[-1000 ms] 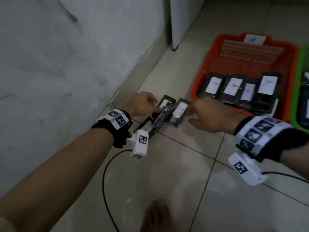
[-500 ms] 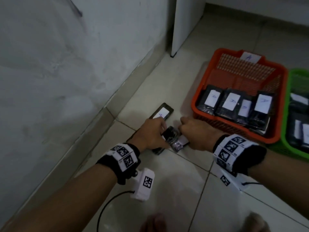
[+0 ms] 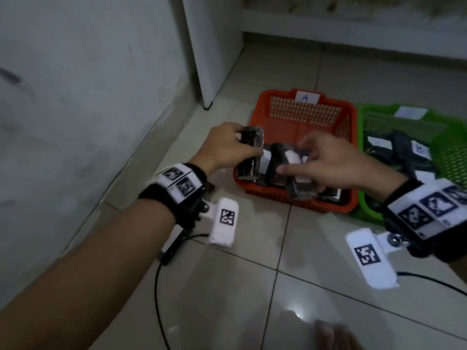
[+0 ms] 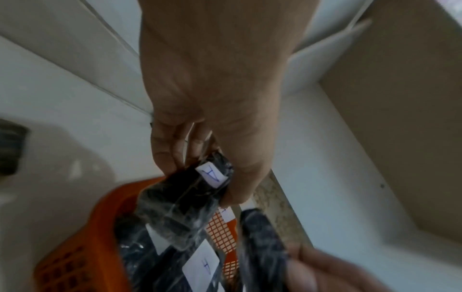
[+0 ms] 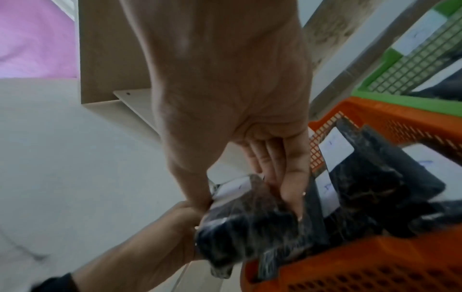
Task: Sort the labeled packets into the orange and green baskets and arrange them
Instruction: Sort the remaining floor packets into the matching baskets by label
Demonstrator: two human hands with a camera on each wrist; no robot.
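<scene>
My left hand (image 3: 235, 147) grips a dark plastic-wrapped packet (image 3: 250, 155) with a white label marked A (image 4: 212, 174), held over the left end of the orange basket (image 3: 267, 107). My right hand (image 3: 326, 160) pinches a second dark packet (image 3: 298, 178) over the basket's near side; in the right wrist view this packet (image 5: 245, 223) sits between thumb and fingers. Several labeled packets (image 4: 200, 264) lie in the orange basket. The green basket (image 3: 454, 157) stands to its right and holds more dark packets (image 3: 394, 147).
A white wall (image 3: 75, 97) runs along the left and a white cabinet (image 3: 214, 46) stands behind the orange basket. Cables (image 3: 161, 286) trail from the wrist cameras over the tiled floor. A bare foot (image 3: 333, 334) shows at the bottom edge.
Both hands have lifted the packets off the floor tiles and carried them right, to above the orange basket. The camera has tilted up toward the baskets.
</scene>
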